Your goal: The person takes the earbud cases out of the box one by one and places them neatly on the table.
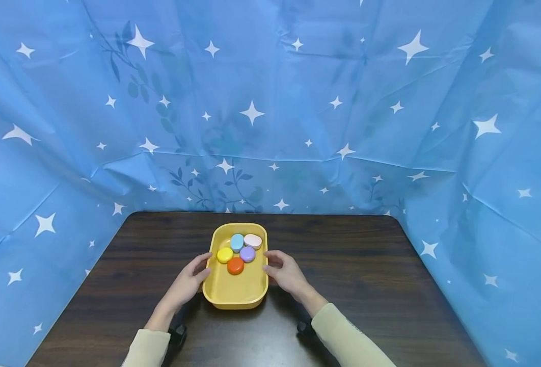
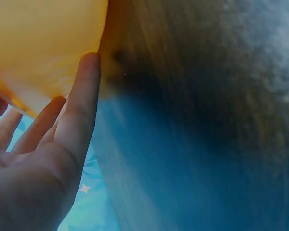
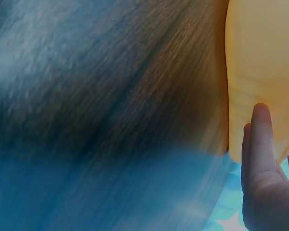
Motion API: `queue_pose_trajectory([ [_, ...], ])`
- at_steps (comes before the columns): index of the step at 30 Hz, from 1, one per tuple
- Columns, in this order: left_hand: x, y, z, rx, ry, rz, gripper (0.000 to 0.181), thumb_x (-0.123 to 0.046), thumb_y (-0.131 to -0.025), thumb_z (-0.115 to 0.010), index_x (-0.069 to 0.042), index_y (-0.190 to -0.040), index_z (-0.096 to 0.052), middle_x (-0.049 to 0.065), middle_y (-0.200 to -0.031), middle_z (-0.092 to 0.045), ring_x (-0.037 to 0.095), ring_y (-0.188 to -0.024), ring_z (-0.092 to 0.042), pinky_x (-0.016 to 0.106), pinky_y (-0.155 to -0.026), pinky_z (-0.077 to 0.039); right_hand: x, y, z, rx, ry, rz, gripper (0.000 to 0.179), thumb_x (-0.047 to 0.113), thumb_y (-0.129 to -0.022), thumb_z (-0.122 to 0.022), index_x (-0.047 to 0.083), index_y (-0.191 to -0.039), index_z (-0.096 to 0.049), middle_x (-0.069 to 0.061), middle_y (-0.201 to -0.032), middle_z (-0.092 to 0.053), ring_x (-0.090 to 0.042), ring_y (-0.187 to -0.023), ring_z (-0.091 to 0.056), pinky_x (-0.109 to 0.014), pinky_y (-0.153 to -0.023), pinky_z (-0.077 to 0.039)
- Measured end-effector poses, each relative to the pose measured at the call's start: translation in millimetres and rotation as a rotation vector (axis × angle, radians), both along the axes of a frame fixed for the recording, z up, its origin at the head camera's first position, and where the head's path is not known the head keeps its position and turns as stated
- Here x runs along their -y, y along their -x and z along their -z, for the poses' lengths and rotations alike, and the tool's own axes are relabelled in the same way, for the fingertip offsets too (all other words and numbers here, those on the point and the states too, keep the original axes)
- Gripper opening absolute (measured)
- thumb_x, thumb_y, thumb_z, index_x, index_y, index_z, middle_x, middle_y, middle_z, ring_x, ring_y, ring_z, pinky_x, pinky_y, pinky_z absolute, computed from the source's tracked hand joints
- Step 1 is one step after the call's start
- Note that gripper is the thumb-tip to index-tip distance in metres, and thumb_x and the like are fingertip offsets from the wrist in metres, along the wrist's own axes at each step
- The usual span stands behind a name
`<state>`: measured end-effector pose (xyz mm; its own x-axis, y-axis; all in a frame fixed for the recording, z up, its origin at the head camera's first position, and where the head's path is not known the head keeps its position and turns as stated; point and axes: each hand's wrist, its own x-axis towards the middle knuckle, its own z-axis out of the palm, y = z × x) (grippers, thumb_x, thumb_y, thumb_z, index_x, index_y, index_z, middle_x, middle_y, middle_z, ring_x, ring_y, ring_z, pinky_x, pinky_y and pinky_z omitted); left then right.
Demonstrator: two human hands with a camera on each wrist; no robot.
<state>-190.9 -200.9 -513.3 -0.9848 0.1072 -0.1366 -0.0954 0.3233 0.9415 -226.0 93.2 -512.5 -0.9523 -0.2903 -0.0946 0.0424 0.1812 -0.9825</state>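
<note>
A yellow tray (image 1: 239, 293) is between the two hands above the dark table. Grouped toward its far end are a light blue piece (image 1: 237, 243), a pale pink oblong one (image 1: 253, 241), and yellow (image 1: 225, 255), purple (image 1: 247, 254) and orange-red (image 1: 236, 265) round ones. My left hand (image 1: 185, 286) is at the left side, its extended fingers (image 2: 79, 103) against the outer wall in the left wrist view. At the right side is my right hand (image 1: 290, 275), thumb and forefinger apart at the rim; its straight fingers (image 3: 262, 139) lie along the wall in the right wrist view.
The dark wood-grain table (image 1: 357, 285) extends on both sides of the tray. A blue curtain (image 1: 270, 102) with white stars hangs behind and around it. Black wrist devices (image 1: 178, 335) show beneath the forearms, and pale yellow sleeves (image 1: 348, 334) cover the arms.
</note>
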Motion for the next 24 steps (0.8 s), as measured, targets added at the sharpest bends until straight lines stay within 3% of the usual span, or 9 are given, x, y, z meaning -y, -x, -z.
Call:
queue_pose_trajectory([
  [7, -1.9, -1.8, -2.4, 0.046, -0.112, -0.028, 0.048, -0.017, -0.109, -0.047, -0.014, -0.156, -0.039, 0.025, -0.157, -0.037, 0.040, -0.130, -0.053, 0.048, -0.091, -0.057, -4, 3.0, -5.6, -0.014, -0.030, -0.042, 0.044, 0.007, -0.099, -0.066, 0.000, -0.141, -0.054, -0.024, -0.137, -0.057, -0.029, -0.113, -0.065, -0.040, -0.083, -0.060],
  [12, -1.8, -1.1, -1.4, 0.061, -0.150, -0.039, 0.049, -0.017, -0.109, -0.048, -0.014, -0.157, -0.039, 0.025, -0.158, -0.036, 0.041, -0.132, -0.052, 0.048, -0.091, -0.056, -7, 6.1, -9.2, -0.034, -0.106, -0.092, 0.045, 0.009, -0.099, -0.066, 0.000, -0.142, -0.053, -0.022, -0.131, -0.061, -0.027, -0.109, -0.066, -0.039, -0.082, -0.060],
  [18, -2.4, -1.7, -0.2, 0.074, -0.171, -0.024, 0.049, -0.018, -0.110, -0.046, -0.015, -0.158, -0.037, 0.024, -0.158, -0.036, 0.040, -0.131, -0.053, 0.048, -0.092, -0.056, -10, 11.3, -16.0, -0.146, -0.287, -0.147, 0.042, 0.011, -0.097, -0.069, -0.001, -0.136, -0.058, -0.015, -0.118, -0.066, -0.026, -0.102, -0.065, -0.037, -0.079, -0.060],
  [24, -2.8, -3.7, -2.2, 0.074, -0.163, -0.032, 0.050, -0.017, -0.109, -0.047, -0.014, -0.158, -0.037, 0.023, -0.159, -0.036, 0.038, -0.128, -0.055, 0.047, -0.090, -0.057, -8, 18.3, -34.3, -0.256, -0.498, -0.205, 0.036, 0.014, -0.097, -0.070, 0.000, -0.129, -0.064, -0.011, -0.113, -0.068, -0.023, -0.099, -0.065, -0.041, -0.083, -0.058],
])
